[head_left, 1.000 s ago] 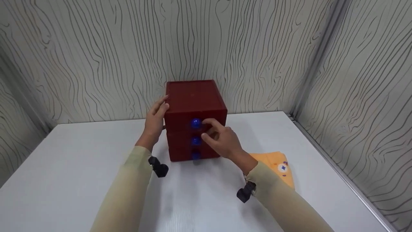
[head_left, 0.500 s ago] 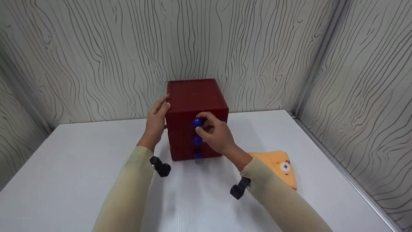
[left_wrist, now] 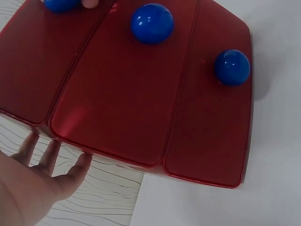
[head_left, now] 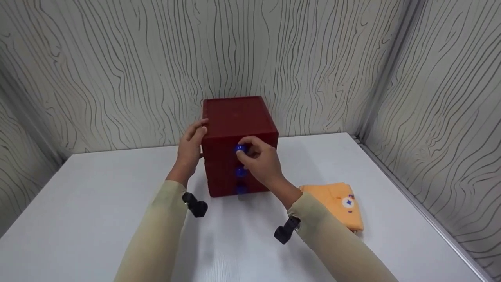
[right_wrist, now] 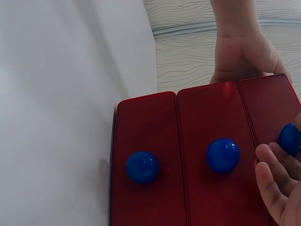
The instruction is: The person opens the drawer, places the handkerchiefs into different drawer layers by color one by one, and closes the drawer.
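A dark red chest of drawers (head_left: 236,115) stands on the white table, its several-part front facing me and all the drawers closed. My right hand (head_left: 263,162) pinches the blue top knob (head_left: 239,148) between thumb and index finger. Its other fingers hang loosely curled in the right wrist view. Below are the middle knob (left_wrist: 152,23) and the bottom knob (left_wrist: 232,67), both round and blue. Along the chest's left side lies my left hand (head_left: 190,147), fingertips touching the side wall and thumb near the top front edge.
An orange folded cloth (head_left: 334,199) with a white and blue pattern lies right of the chest, partly behind my right forearm. Wood-grain panels (head_left: 141,58) close off the back and sides of the white table (head_left: 117,188).
My right hand has moved left onto the top knob and its thumb and index finger have closed on it. The left hand has stayed against the chest's side.
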`<state>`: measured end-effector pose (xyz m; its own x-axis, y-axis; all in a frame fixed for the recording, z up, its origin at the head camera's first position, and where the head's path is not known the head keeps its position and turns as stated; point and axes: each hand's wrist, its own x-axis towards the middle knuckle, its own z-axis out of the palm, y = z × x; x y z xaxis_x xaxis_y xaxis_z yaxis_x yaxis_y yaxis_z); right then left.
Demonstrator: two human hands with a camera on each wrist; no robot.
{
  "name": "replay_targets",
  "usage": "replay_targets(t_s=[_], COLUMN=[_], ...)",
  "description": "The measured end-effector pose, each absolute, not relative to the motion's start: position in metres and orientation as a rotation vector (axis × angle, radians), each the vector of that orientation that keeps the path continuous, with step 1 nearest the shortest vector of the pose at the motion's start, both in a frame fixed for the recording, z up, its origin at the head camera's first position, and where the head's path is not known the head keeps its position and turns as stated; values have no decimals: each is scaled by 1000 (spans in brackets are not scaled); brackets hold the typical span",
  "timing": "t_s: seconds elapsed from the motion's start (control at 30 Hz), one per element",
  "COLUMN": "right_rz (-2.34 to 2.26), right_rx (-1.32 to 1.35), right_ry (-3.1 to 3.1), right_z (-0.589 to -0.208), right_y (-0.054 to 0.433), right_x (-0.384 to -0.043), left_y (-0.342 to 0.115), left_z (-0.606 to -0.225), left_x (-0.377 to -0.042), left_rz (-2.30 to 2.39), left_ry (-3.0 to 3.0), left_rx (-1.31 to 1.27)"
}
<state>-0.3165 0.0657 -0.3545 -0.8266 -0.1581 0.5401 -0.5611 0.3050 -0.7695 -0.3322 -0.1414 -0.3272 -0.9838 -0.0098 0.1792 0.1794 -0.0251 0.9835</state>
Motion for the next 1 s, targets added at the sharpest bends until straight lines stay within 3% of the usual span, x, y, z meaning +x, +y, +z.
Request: replay_targets(t_s=[0.17,0.73,1.0], right_rz=[1601,1607,1655], right_rx=[622,611,585], right_ry=[-2168,-1982,-1961], right_z=[-361,-373,-355], right_y=[62,58,54], right_x=[-312,-298,-264], left_y=[-140,-143,-139], left_z=[-325,-337,-320], left_x=[-324,-342,-325], left_rz=[-2167,-2165,-2251], left_ry=[-2098,-2047,-1999], left_rx=[-192,-244,-234])
